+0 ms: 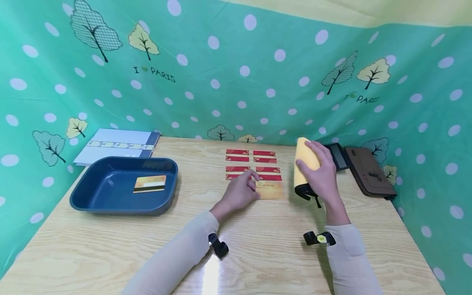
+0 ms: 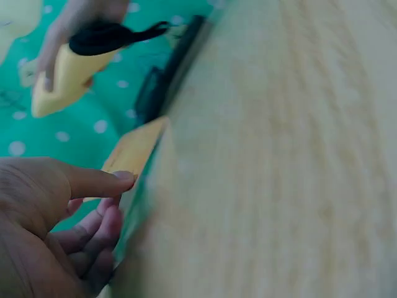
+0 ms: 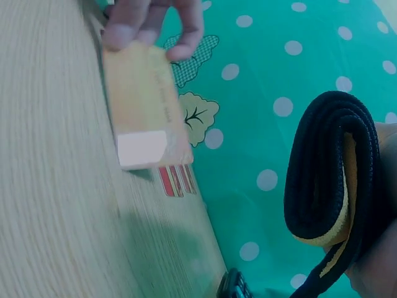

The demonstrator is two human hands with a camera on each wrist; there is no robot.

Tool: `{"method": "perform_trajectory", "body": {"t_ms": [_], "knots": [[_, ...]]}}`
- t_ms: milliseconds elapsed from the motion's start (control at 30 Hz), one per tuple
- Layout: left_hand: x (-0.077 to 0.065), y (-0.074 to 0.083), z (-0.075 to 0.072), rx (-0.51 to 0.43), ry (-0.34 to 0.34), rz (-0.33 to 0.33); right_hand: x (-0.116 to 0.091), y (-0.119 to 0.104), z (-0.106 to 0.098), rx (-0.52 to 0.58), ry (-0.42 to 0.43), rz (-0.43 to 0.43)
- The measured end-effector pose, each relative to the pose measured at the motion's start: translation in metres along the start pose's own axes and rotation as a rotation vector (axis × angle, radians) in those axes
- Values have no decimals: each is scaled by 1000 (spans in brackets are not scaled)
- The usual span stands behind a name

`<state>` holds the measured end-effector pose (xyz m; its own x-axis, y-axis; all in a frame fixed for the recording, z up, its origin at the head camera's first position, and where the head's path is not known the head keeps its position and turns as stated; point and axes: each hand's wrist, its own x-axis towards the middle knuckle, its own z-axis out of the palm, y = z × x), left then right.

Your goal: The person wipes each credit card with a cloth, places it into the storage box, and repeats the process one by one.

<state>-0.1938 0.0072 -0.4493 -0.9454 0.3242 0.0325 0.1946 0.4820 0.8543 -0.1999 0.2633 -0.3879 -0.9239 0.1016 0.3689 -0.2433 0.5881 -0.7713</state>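
Note:
My left hand (image 1: 239, 191) pinches a gold bank card (image 1: 271, 191) at its left edge, between thumb and fingers. The wrist views show this card (image 3: 139, 87) tilted, with a pale panel near its far end. To the right, my right hand (image 1: 324, 172) grips a rolled yellow cloth (image 1: 300, 166) with black edging and holds it above the table. From the right wrist, the roll's layered dark end (image 3: 316, 161) and a hanging strap are visible. Just beyond the left hand lie several flat red strips (image 1: 237, 169) in two columns.
On the left stands a dark blue tray (image 1: 110, 206) holding another gold card (image 1: 149, 184). Behind it lies a grey-blue folder (image 1: 110, 143). A brown case (image 1: 370, 172) and a black device (image 1: 337, 155) lie at the back right. A patterned green curtain (image 1: 228, 98) encloses the table.

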Motion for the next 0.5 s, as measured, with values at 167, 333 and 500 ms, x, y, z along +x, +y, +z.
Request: {"method": "perform_trajectory", "body": {"t_ms": [167, 333, 500], "knots": [[-4, 5, -24, -191, 29, 12, -3, -8, 5, -4, -37, -8], [-11, 12, -59, -318, 91, 5, -7, -17, 11, -3, -53, -31], [-21, 15, -85, -304, 159, 7, -11, -27, 17, 18, -69, -61]]}}
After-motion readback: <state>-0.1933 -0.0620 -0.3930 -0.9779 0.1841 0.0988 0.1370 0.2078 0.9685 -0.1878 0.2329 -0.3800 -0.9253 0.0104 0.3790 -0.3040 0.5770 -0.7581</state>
